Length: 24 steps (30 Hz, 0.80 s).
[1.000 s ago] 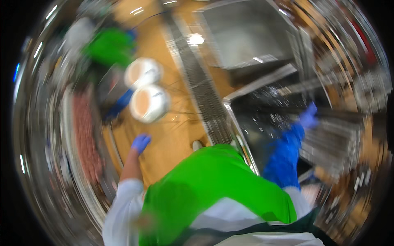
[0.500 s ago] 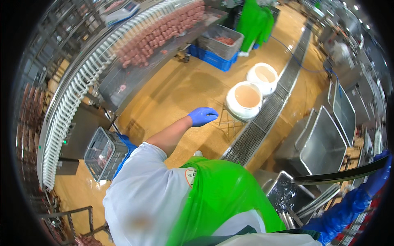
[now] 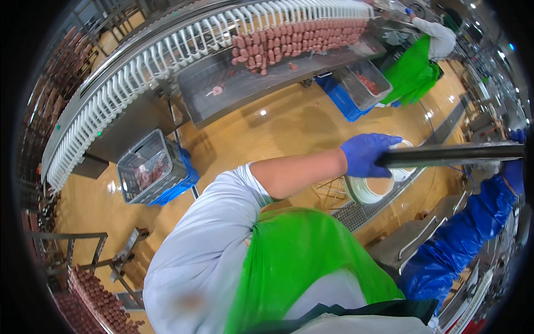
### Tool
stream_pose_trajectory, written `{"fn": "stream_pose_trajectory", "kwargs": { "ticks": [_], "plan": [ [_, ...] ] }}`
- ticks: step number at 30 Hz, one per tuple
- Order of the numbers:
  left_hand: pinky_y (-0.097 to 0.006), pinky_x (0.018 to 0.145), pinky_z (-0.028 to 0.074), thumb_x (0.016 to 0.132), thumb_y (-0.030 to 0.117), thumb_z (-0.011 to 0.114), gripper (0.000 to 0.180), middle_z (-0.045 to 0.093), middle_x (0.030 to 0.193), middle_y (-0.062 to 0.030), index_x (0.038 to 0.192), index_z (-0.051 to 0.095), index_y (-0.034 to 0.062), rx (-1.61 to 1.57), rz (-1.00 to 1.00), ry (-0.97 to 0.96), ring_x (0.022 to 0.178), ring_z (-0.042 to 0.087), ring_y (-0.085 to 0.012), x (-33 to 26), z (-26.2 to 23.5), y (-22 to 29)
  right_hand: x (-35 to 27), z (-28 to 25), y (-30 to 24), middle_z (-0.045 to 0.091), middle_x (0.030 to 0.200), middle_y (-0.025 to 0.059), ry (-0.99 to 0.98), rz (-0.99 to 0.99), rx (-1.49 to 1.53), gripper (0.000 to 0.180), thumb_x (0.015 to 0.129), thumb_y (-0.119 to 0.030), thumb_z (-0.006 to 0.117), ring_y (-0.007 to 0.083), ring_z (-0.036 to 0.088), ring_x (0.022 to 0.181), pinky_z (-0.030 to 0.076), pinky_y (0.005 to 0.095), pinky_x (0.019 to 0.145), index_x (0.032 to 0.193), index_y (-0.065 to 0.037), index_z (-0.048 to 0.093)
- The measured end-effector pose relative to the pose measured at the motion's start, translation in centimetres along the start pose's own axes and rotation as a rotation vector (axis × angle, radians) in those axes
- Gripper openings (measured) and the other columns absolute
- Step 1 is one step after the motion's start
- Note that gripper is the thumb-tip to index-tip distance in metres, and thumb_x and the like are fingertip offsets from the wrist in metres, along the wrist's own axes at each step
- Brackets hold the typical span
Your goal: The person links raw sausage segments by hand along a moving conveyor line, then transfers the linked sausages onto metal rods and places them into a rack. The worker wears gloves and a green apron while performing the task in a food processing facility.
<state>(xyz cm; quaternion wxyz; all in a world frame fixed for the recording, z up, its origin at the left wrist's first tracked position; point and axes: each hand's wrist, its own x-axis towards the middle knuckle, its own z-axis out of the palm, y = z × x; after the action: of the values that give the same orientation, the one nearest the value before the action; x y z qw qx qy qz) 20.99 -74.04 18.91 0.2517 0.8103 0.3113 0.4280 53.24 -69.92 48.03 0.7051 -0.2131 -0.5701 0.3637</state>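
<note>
Gripping dark metal rod (image 3: 450, 155) at its near end, left hand (image 3: 365, 153), blue-gloved, fingers curled around it. Rod horizontal above white bucket (image 3: 368, 188). Right hand (image 3: 517, 137) at rod's far end, finger state unclear.

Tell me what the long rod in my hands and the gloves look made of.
The rod looks like bare metal, probably steel: dark grey, smooth, with a dull sheen along its length. The glove on the left hand looks like thin nitrile or similar rubber: bright blue, matte, clinging to the fingers. The right hand at the far end wears the same blue, mostly hidden.
</note>
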Motion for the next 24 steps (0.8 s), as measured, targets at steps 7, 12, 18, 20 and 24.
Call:
{"fn": "stream_pose_trajectory", "kwargs": {
  "ticks": [7, 12, 18, 20, 24],
  "plan": [
    [-0.043, 0.068, 0.052, 0.088, 0.042, 0.063, 0.034, 0.066, 0.092, -0.0117, 0.103, 0.062, 0.0108, 0.401, -0.255, -0.036, 0.083, 0.064, -0.0342, -2.3, -9.1, -7.0, 0.6, -10.4, 24.8, 0.052, 0.125, 0.0142, 0.142, -0.307, -0.540, 0.062, 0.091, -0.053, 0.056, 0.0300, 0.052, 0.114, 0.039, 0.0441, 0.104, 0.124, -0.001, 0.054],
    [-0.044, 0.066, 0.052, 0.088, 0.041, 0.062, 0.032, 0.065, 0.086, -0.0114, 0.099, 0.062, 0.0108, 0.692, -0.397, -0.095, 0.079, 0.064, -0.0332, -3.3, -14.1, -11.5, -0.9, -8.5, 40.2, 0.051, 0.122, 0.0133, 0.484, -0.236, -0.668, 0.063, 0.094, -0.057, 0.047, 0.0291, 0.052, 0.106, 0.040, 0.0457, 0.096, 0.124, -0.002, 0.052],
    [-0.042, 0.064, 0.052, 0.077, 0.031, 0.076, 0.032, 0.066, 0.086, -0.0110, 0.101, 0.066, 0.0125, 1.019, -0.496, 0.202, 0.075, 0.065, -0.0322, -13.9, -26.7, -10.9, 1.0, -7.8, 45.6, 0.050, 0.078, 0.0018, 0.444, 0.375, 0.228, 0.053, 0.098, -0.060, 0.039, 0.0185, 0.049, 0.066, 0.046, 0.0363, 0.063, 0.104, -0.009, 0.054],
    [-0.040, 0.071, 0.053, 0.073, 0.023, 0.078, 0.029, 0.069, 0.091, -0.0109, 0.098, 0.068, 0.0107, 1.208, -0.633, 0.368, 0.081, 0.066, -0.0322, -19.4, -31.2, -8.2, 2.7, -7.8, 45.3, 0.053, 0.082, 0.0031, 0.488, 0.338, 0.133, 0.052, 0.098, -0.058, 0.038, 0.0181, 0.051, 0.069, 0.046, 0.0341, 0.061, 0.105, -0.008, 0.053],
    [-0.035, 0.069, 0.053, 0.074, 0.016, 0.080, 0.030, 0.070, 0.090, -0.0135, 0.098, 0.069, 0.0042, 1.435, -0.864, 0.645, 0.077, 0.068, -0.0266, -30.2, -38.1, -0.1, 5.8, -6.1, 43.7, 0.054, 0.090, 0.0036, 0.533, 0.273, -0.167, 0.050, 0.100, -0.055, 0.038, 0.0171, 0.051, 0.075, 0.046, 0.0328, 0.066, 0.109, -0.008, 0.054]
  ]
}}
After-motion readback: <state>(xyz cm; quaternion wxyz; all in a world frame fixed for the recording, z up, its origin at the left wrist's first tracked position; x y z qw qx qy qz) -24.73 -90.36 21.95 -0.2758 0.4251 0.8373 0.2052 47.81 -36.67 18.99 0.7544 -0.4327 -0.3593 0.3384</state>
